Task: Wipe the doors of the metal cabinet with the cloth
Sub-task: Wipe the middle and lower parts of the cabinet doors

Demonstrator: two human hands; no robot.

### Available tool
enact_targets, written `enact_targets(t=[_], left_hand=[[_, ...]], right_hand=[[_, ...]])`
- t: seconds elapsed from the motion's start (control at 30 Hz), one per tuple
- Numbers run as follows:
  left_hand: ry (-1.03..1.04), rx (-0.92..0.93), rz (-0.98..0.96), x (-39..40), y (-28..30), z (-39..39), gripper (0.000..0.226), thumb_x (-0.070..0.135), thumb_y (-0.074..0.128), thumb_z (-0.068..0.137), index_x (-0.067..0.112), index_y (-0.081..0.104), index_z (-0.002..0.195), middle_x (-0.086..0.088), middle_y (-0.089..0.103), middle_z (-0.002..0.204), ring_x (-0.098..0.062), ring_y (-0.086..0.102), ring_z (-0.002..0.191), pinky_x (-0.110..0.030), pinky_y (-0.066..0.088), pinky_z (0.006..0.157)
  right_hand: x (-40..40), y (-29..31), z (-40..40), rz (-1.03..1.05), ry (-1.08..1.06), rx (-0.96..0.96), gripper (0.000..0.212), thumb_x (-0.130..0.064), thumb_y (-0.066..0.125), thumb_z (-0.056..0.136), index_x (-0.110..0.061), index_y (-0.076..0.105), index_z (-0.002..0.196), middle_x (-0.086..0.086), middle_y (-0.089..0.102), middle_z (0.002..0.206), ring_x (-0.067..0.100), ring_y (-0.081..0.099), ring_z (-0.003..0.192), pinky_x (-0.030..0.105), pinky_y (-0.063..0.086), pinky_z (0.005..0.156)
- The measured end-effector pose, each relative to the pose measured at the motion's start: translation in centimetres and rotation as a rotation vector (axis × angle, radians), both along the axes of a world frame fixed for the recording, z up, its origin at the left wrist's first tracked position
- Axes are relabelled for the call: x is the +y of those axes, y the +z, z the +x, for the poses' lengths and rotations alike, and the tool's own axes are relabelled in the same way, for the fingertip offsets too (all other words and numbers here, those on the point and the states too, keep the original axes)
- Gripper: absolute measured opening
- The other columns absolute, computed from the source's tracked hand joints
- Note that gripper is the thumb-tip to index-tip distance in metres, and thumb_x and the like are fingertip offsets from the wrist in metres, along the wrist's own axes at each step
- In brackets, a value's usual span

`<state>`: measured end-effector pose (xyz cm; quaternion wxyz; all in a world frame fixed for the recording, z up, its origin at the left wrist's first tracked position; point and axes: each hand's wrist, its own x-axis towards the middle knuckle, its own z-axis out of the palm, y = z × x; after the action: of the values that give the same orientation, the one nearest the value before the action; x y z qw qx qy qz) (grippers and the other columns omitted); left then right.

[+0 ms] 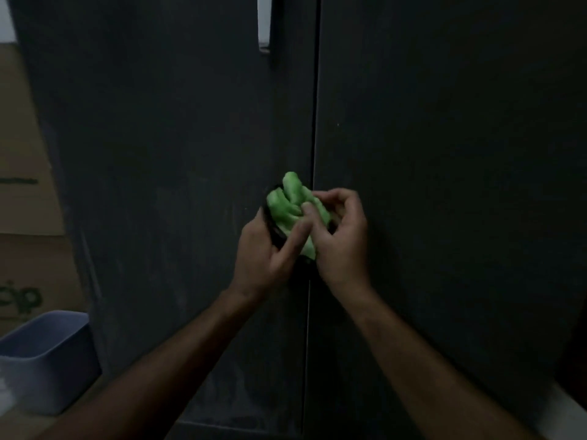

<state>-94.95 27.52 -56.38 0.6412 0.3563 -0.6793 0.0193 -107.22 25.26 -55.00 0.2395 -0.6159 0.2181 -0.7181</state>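
We held the crumpled green cloth (pixel 293 206) in both hands (pixel 305 246), fingers curled round it, seemingly just off the dark metal cabinet doors' seam (pixel 314 122).

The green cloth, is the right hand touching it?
Touching. The head view shows the right hand with its fingers curled onto the green cloth, no gap between them, in front of the cabinet doors.

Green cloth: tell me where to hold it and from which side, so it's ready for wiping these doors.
The green cloth is bunched in a wad between the left hand and right hand, in front of the seam between the cabinet doors. Probably best to grip the lower, narrow end from the person's side, leaving the fuller upper folds facing the metal as a pad.
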Motion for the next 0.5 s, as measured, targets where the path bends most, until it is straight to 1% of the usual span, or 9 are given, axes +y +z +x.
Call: enact_targets(t=[0.07, 0.1, 0.2, 0.27, 0.3, 0.37, 0.4, 0.47, 0.5], left_hand=[[-0.056, 0.138, 0.037, -0.1, 0.5, -1.5, 0.030, 0.033, 0.057, 0.101, 0.009, 0.066, 0.115, -0.001, 0.075, 0.099, -0.014, 0.074, 0.092, -0.035, 0.060, 0.073], [-0.097, 0.209, 0.077, -0.2, 0.8, -2.0, 0.024, 0.025, 0.057, 0.102, 0.010, 0.065, 0.119, -0.002, 0.075, 0.104, -0.014, 0.073, 0.098, -0.032, 0.059, 0.078], [-0.142, 0.342, 0.178, -0.6, 1.2, -2.3, 0.029, 0.013, 0.056, 0.102, 0.005, 0.060, 0.130, -0.008, 0.071, 0.117, -0.017, 0.069, 0.110, -0.034, 0.057, 0.092], [-0.097, 0.314, 0.185, -0.8, 1.3, -2.0, 0.032, 0.010, 0.057, 0.101, 0.003, 0.058, 0.132, -0.009, 0.070, 0.120, -0.016, 0.068, 0.112, -0.032, 0.056, 0.094], [-0.081, 0.290, 0.182, -0.9, 1.4, -1.8, 0.032, 0.009, 0.058, 0.100, 0.002, 0.058, 0.132, -0.008, 0.070, 0.120, -0.014, 0.068, 0.113, -0.031, 0.055, 0.094], [-0.069, 0.270, 0.179, -1.0, 1.7, -1.4, 0.035, 0.006, 0.059, 0.099, 0.002, 0.057, 0.133, -0.008, 0.069, 0.122, -0.014, 0.067, 0.114, -0.033, 0.055, 0.097], [-0.051, 0.248, 0.165, -1.0, 1.9, -1.3, 0.034, 0.006, 0.059, 0.098, 0.003, 0.057, 0.132, -0.007, 0.069, 0.122, -0.013, 0.067, 0.114, -0.034, 0.055, 0.097], [0.086, 0.141, 0.084, -0.9, 2.1, -0.8, 0.030, 0.012, 0.059, 0.096, 0.006, 0.057, 0.126, -0.005, 0.066, 0.117, -0.010, 0.066, 0.105, -0.032, 0.057, 0.089], [0.205, 0.075, 0.026, -1.0, 2.2, -0.4, 0.029, 0.017, 0.058, 0.093, 0.008, 0.056, 0.121, -0.004, 0.062, 0.113, -0.008, 0.064, 0.097, -0.030, 0.057, 0.081]], right_hand=[[-0.1, -0.2, -0.3, 0.013, 0.051, 0.024, 0.006, -0.016, 0.065, 0.094, -0.018, 0.063, 0.099, -0.010, 0.070, 0.092, 0.005, 0.069, 0.086, 0.018, 0.055, 0.068], [-0.3, -0.3, -0.6, 0.020, 0.085, 0.065, 0.007, -0.017, 0.062, 0.097, -0.019, 0.066, 0.100, -0.010, 0.071, 0.092, 0.005, 0.070, 0.087, 0.017, 0.055, 0.068], [-0.9, -0.1, -1.5, 0.034, 0.154, 0.157, 0.024, -0.012, 0.052, 0.099, -0.014, 0.072, 0.112, -0.006, 0.074, 0.104, 0.005, 0.069, 0.100, 0.018, 0.054, 0.081], [-1.2, -0.1, -1.8, 0.031, 0.139, 0.218, 0.030, -0.006, 0.049, 0.097, -0.010, 0.070, 0.119, 0.001, 0.071, 0.114, 0.008, 0.066, 0.108, 0.023, 0.054, 0.092], [-1.4, -0.3, -2.0, 0.023, 0.112, 0.252, 0.032, -0.003, 0.050, 0.097, -0.011, 0.070, 0.120, 0.003, 0.069, 0.115, 0.009, 0.065, 0.109, 0.023, 0.052, 0.094], [-1.5, -0.5, -2.2, 0.009, 0.077, 0.321, 0.036, -0.002, 0.051, 0.096, -0.018, 0.068, 0.123, 0.002, 0.063, 0.118, 0.008, 0.062, 0.110, 0.013, 0.047, 0.094], [-1.5, -0.6, -2.3, -0.004, 0.071, 0.362, 0.039, -0.002, 0.051, 0.096, -0.021, 0.066, 0.126, -0.002, 0.059, 0.122, 0.006, 0.058, 0.112, 0.008, 0.043, 0.094], [-1.3, -0.8, -2.0, -0.087, -0.034, 0.422, 0.042, -0.003, 0.053, 0.094, -0.024, 0.064, 0.128, -0.012, 0.054, 0.128, 0.004, 0.048, 0.116, 0.001, 0.035, 0.095], [-1.3, -0.9, -1.8, -0.138, -0.126, 0.410, 0.041, -0.003, 0.054, 0.093, -0.024, 0.066, 0.126, -0.011, 0.055, 0.127, 0.005, 0.046, 0.114, 0.001, 0.034, 0.093]])
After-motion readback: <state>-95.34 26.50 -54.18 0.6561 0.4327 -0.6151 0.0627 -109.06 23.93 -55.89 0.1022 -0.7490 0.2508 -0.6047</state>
